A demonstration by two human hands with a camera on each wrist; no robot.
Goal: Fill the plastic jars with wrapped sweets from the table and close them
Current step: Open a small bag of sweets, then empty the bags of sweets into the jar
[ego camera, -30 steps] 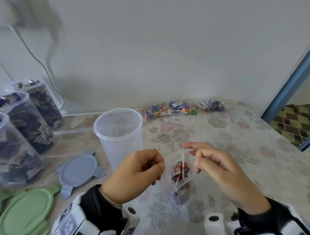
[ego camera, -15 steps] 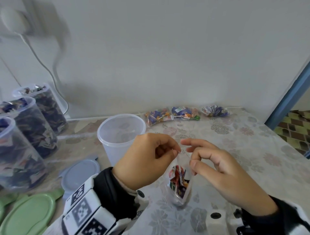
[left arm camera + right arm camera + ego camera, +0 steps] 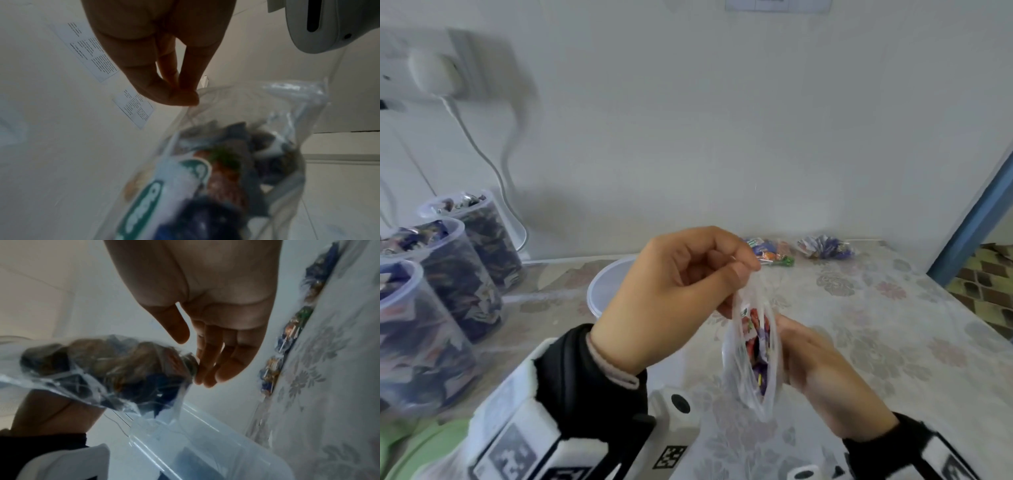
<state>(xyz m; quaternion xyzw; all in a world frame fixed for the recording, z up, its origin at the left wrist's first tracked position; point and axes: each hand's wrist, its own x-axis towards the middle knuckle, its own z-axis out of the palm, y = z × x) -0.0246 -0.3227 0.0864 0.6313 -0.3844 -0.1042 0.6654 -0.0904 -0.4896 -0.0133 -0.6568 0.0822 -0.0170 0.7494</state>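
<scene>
Left hand [image 3: 671, 294] pinching sweet bag [image 3: 755, 353] hides empty jar [image 3: 607, 284]; right hand [image 3: 825, 373] spread beside 3 filled jars [image 3: 448, 274].

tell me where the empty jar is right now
In the head view the empty jar stands on the table behind the left hand, which hides most of it, right of the three filled jars.

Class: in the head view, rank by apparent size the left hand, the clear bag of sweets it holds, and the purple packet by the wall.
1. left hand, nearest the camera
2. clear bag of sweets
3. purple packet, farthest away
</scene>
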